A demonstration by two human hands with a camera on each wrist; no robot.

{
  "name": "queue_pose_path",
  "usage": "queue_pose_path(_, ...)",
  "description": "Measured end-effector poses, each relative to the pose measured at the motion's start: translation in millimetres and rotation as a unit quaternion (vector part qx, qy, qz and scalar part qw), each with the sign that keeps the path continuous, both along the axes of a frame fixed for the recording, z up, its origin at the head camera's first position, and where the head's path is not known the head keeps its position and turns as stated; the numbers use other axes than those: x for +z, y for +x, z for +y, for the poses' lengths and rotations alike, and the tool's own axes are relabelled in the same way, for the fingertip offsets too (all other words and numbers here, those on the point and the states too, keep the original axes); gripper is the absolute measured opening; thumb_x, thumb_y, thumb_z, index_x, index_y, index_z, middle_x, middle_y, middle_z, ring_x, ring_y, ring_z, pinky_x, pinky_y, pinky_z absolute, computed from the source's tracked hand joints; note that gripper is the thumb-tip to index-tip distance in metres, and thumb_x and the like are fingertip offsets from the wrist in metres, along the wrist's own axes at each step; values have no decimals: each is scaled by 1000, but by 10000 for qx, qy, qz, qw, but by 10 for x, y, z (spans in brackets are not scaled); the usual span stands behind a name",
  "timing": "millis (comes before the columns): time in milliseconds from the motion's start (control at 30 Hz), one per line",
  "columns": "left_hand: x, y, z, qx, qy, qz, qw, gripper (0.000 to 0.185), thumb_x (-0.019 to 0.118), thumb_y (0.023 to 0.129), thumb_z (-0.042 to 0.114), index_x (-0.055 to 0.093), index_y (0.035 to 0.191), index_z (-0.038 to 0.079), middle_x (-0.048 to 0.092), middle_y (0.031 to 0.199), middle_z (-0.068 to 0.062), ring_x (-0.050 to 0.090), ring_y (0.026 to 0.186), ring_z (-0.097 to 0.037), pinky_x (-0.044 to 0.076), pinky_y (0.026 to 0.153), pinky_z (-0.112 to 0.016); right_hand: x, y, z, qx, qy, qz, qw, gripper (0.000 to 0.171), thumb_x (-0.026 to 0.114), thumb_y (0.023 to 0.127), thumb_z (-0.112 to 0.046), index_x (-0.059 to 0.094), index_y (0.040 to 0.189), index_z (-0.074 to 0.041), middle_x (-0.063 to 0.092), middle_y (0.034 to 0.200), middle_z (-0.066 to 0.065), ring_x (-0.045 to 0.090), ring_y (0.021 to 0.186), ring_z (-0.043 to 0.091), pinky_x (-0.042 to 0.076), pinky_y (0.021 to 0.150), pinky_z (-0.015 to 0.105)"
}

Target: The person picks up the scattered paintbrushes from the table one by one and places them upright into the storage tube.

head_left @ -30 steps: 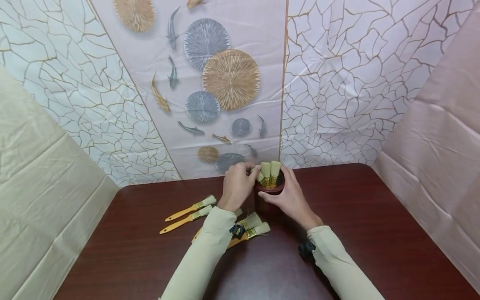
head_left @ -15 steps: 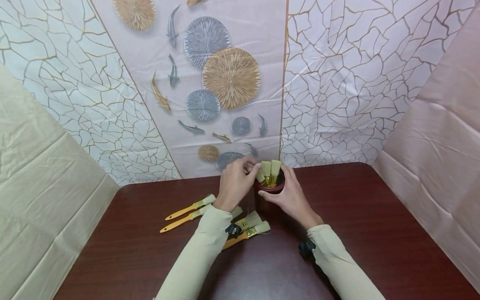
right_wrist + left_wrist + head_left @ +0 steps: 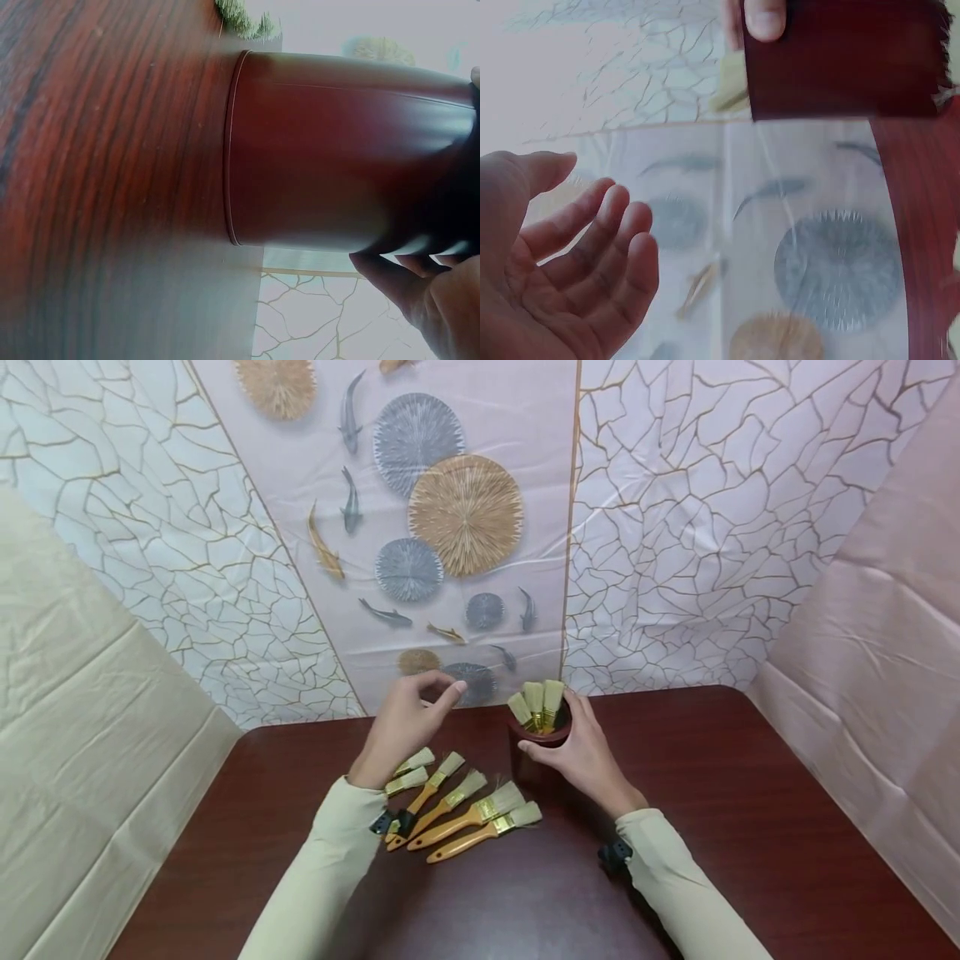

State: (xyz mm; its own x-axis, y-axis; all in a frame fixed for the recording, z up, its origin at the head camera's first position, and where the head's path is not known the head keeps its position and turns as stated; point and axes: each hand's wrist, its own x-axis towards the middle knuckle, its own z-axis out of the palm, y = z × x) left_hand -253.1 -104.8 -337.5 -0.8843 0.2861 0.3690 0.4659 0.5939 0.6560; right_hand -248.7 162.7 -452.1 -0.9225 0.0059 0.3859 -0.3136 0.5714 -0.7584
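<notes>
Left hand [image 3: 401,722] pulled off cup [image 3: 538,752], now empty, fingers loose, above loose brushes [image 3: 457,810] on tabletop [image 3: 750,827]. Right hand [image 3: 581,760] still wraps cup; three brushes [image 3: 534,702] standing inside. Reads as next pickup.

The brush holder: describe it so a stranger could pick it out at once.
On the dark wooden table, near its far edge by the patterned wall, stands a dark red cup gripped by the right hand. Unlike the brushes lying flat beside it, it stands upright with three bristle heads poking out.
</notes>
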Motion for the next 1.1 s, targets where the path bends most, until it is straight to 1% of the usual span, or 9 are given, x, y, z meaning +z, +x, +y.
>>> queue_pose_path(200, 0, 63, -334, -22, -36, -136, 9999, 27, 67, 106, 33, 78, 118, 12, 78, 107, -3, 74, 94, -20, 59, 86, -45, -7, -8, 3, -29, 43, -2, 10000, 113, 95, 76, -44, 33, 163, -8, 43, 153, 17, 48, 138, 37, 42, 113, 60)
queue_pose_path(300, -48, 66, -456, -82, -112, -289, 9995, 25, 68, 106, 30, 78, 119, 12, 79, 110, -5, 74, 98, -21, 59, 89, -46, -14, -9, 4, -42, 54, -27, 10000, 113, 95, 76, -44, 33, 163, -8, 43, 154, 17, 48, 139, 37, 42, 112, 60)
queue_pose_path(400, -128, 70, -555, -107, -295, -555, 9980, 23, 70, 105, 27, 78, 119, 11, 79, 112, -5, 74, 103, -23, 58, 91, -47, -21, -10, 3, -40, 47, -68, 10000, 114, 95, 76, -46, 32, 163, -7, 42, 156, 18, 48, 140, 38, 42, 113, 60)
queue_pose_path(533, -305, 91, -647, -86, -542, -971, 9938, 22, 71, 103, 25, 77, 120, 12, 78, 112, -3, 73, 103, -22, 59, 88, -44, -24, -13, 2, -55, 70, -100, 9999, 116, 94, 76, -47, 30, 164, -5, 41, 157, 18, 46, 142, 39, 41, 114, 61)
queue_pose_path(633, -474, 106, -682, 31, -610, -1259, 9902, 19, 74, 102, 21, 78, 117, 11, 78, 107, -2, 73, 96, -20, 59, 79, -39, -19, -14, 5, -60, 77, -77, 9999, 116, 95, 76, -47, 31, 164, -5, 42, 156, 18, 47, 141, 39, 41, 113, 61)
queue_pose_path(700, -594, 106, -697, 113, -651, -1360, 9885, 17, 74, 101, 18, 78, 115, 9, 78, 104, -2, 72, 90, -20, 57, 72, -36, -11, -13, 5, -57, 53, -51, 10000, 114, 95, 76, -47, 32, 163, -7, 43, 154, 17, 49, 138, 38, 42, 112, 61)
queue_pose_path(900, -905, 125, -737, 499, -766, -1854, 9784, 17, 75, 98, 15, 79, 112, 5, 75, 93, -2, 66, 75, -17, 52, 65, -32, 10, -12, -3, -17, -14, -34, 10000, 110, 94, 76, -47, 35, 162, -12, 46, 149, 13, 52, 133, 34, 45, 109, 58)
queue_pose_path(1000, -1023, 147, -733, 626, -962, -1961, 9738, 13, 77, 97, 17, 80, 106, 7, 74, 89, -1, 63, 69, -14, 50, 63, -31, 11, -3, -1, -11, -4, -61, 10000, 112, 94, 76, -47, 33, 163, -11, 45, 150, 14, 51, 134, 35, 45, 109, 58)
queue_pose_path(1100, -1127, 168, -701, 605, -1181, -1921, 9724, 8, 78, 97, 17, 80, 101, 9, 73, 85, 0, 62, 66, -13, 51, 61, -31, 3, 8, 3, -36, 25, -86, 10000, 114, 94, 76, -47, 32, 163, -8, 44, 152, 15, 50, 136, 36, 44, 110, 59)
